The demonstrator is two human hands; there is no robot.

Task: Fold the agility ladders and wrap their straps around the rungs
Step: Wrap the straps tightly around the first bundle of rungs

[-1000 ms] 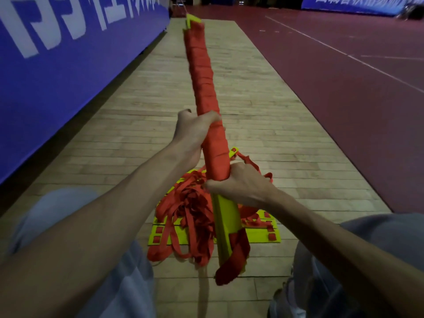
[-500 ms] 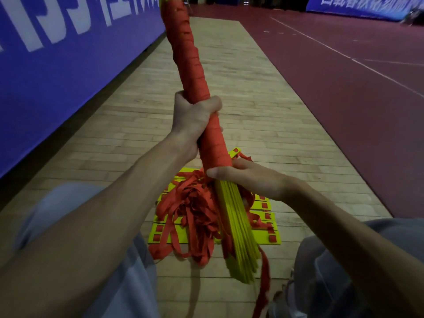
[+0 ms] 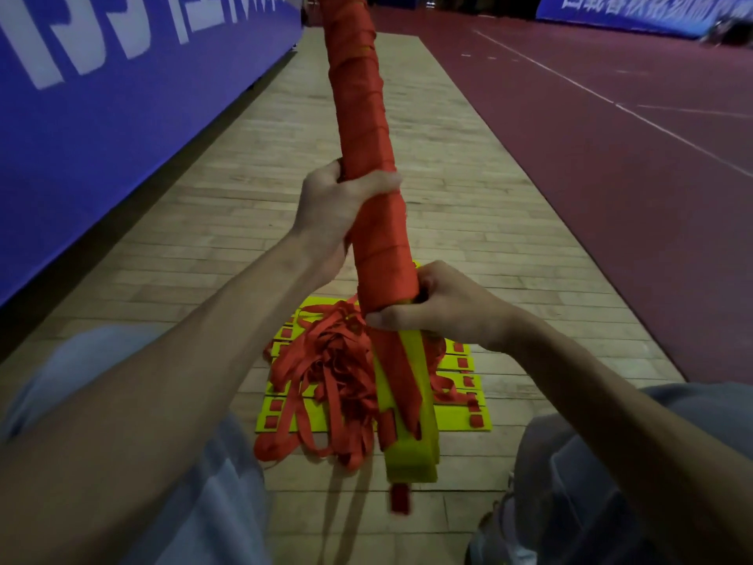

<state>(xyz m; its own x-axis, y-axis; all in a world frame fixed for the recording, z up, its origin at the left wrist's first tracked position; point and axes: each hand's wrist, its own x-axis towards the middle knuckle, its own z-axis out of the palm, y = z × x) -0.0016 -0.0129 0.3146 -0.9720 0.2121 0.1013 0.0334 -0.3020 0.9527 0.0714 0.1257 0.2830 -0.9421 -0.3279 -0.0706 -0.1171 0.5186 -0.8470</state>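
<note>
A bundle of yellow ladder rungs [image 3: 411, 446] stands almost upright in front of me, its upper length wound tightly in red strap [image 3: 362, 116]. My left hand [image 3: 330, 210] grips the wrapped part at mid-height. My right hand [image 3: 440, 303] grips the bundle at the lower edge of the wrapping, fingers curled round it. A loose strap end [image 3: 401, 385] hangs down along the bare yellow end. On the floor behind lies a second ladder, flat yellow rungs [image 3: 460, 418] under a tangled heap of red straps [image 3: 326, 369].
I sit on a strip of pale wooden floor [image 3: 448, 165], my knees [image 3: 652, 462] on either side of the ladders. A blue banner wall [image 3: 122, 95] runs along the left. Dark red court floor [image 3: 611, 136] with white lines lies to the right.
The bundle has been turned and tilted more upright, its top leaving the frame. My right hand has shifted round the wrap's lower edge, and the loose strap end now lies along the yellow end.
</note>
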